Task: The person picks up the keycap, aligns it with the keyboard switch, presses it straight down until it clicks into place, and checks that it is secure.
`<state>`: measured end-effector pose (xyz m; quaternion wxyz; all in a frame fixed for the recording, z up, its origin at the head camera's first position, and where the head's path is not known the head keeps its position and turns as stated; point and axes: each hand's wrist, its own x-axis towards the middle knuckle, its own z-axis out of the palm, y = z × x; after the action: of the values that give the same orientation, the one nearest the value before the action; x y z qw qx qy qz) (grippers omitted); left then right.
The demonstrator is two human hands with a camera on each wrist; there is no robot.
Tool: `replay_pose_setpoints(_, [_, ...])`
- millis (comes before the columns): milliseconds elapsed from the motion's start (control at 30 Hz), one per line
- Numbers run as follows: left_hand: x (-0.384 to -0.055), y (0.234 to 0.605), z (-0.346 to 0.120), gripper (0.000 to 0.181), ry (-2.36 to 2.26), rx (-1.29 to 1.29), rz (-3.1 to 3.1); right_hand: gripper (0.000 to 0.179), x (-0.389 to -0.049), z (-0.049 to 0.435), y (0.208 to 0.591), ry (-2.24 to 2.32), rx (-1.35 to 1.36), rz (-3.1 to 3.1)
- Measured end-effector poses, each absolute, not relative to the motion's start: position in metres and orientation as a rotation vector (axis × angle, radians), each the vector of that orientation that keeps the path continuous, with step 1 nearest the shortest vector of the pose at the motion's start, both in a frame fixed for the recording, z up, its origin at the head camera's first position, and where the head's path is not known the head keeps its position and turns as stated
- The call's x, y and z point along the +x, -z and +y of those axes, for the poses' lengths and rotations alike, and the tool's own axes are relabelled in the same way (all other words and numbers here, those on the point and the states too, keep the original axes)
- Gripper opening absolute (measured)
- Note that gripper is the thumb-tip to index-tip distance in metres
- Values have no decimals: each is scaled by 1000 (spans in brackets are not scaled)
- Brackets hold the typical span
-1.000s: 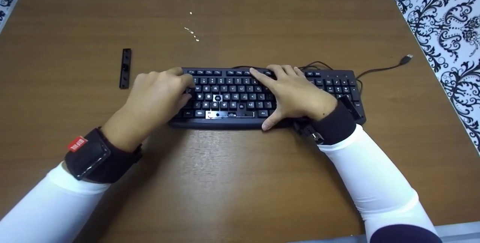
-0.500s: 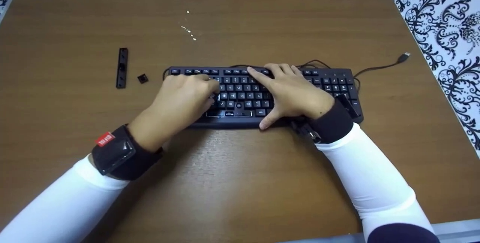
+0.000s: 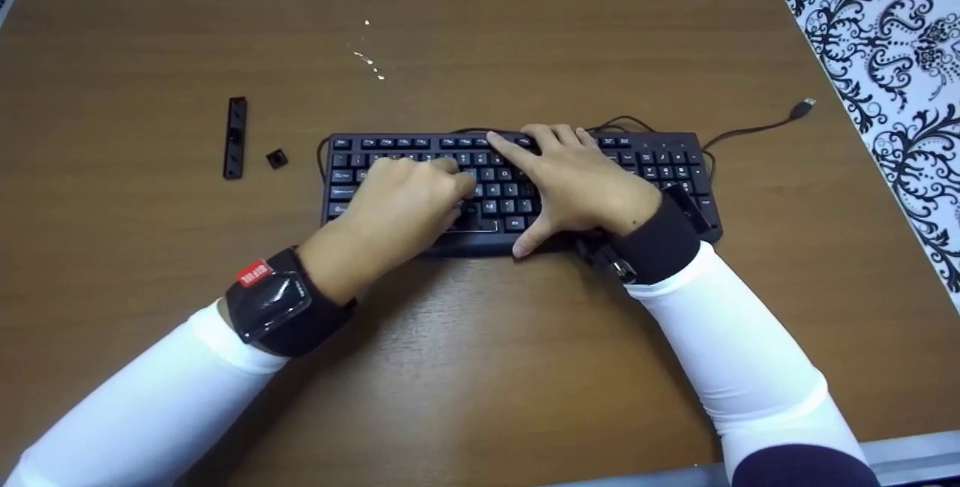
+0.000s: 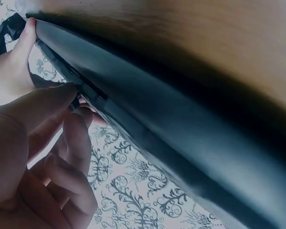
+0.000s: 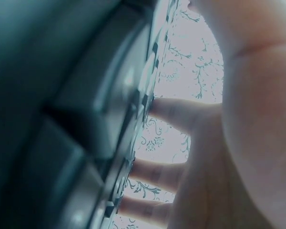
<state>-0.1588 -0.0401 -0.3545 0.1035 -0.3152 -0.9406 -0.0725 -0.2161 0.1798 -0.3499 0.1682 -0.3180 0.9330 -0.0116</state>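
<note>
Brown tabletop (image 3: 525,359) fills most of the head view; scroll-patterned white covering (image 3: 892,74) beyond its right edge. White sleeves (image 3: 150,404) reach in from the near side, left and right. Black keyboard (image 3: 499,198) lies across the middle of the tabletop, long side toward the person. Right hand (image 3: 581,179) spread over its right-of-centre part, fingers apart, thumb on the near edge, grip not closed round anything. Left hand (image 3: 409,198) over the left-of-centre keys, fingers bent. Black wristbands (image 3: 292,303) on both wrists, the left one with a red tag. Thin black cable (image 3: 750,129) runs off the far right corner, its plug lying to the right. Left of the keyboard, a long black bar (image 3: 235,138); just right of it, a square black keycap (image 3: 277,158). Small dark piece (image 4: 75,102) at the keyboard, left grip clamped on it between thumb and forefinger. Pale flecks (image 3: 368,61) farther off.
</note>
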Motion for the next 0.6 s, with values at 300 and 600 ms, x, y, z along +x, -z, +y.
replay_pose_setpoints(300, [-161,357,-31,12,205,-947,-2794,139,-217,178,350,24,-905,2648])
replay_pose_setpoints(600, [-158,361,-26,11,159,-948,-2752,140,-217,181,351,31,-899,2650])
